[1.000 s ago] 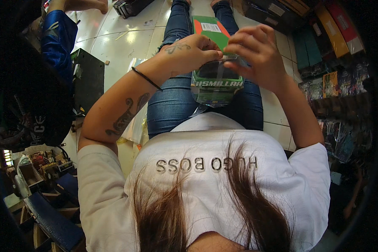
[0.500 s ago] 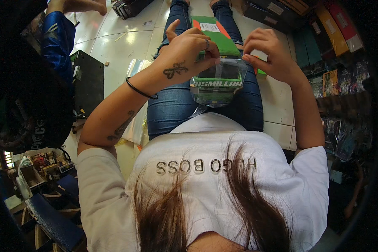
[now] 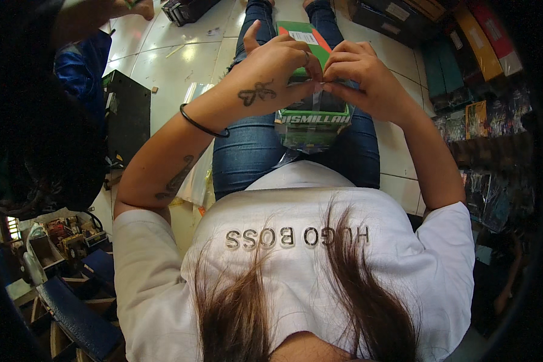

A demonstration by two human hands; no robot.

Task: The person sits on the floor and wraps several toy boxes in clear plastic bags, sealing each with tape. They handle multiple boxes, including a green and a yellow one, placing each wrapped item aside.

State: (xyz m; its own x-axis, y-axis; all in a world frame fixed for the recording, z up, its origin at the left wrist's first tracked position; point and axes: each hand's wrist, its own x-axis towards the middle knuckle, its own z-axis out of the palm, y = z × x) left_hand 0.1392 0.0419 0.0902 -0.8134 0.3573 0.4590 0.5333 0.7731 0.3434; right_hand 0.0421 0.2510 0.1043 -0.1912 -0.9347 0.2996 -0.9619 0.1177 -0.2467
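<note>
A green box with an orange panel and a pale label stands on or between my thighs. Clear plastic film covers its near end, which shows a dark panel and printed lettering. My left hand lies over the box with thumb and index finger pinched at the film's edge. Right beside those fingertips, my right hand also pinches the film with thumb and fingers. The two hands meet above the box, and they hide its middle part.
Flat clear plastic sheets lie on the tiled floor left of my leg. A black box stands farther left, near another person's blue clothing. Boxes and wrapped packs line the right side. A dark case sits at the back.
My right hand has moved left and inward, and its fingers now close on the film beside my left fingertips. The left hand has shifted slightly right. The box has barely moved.
</note>
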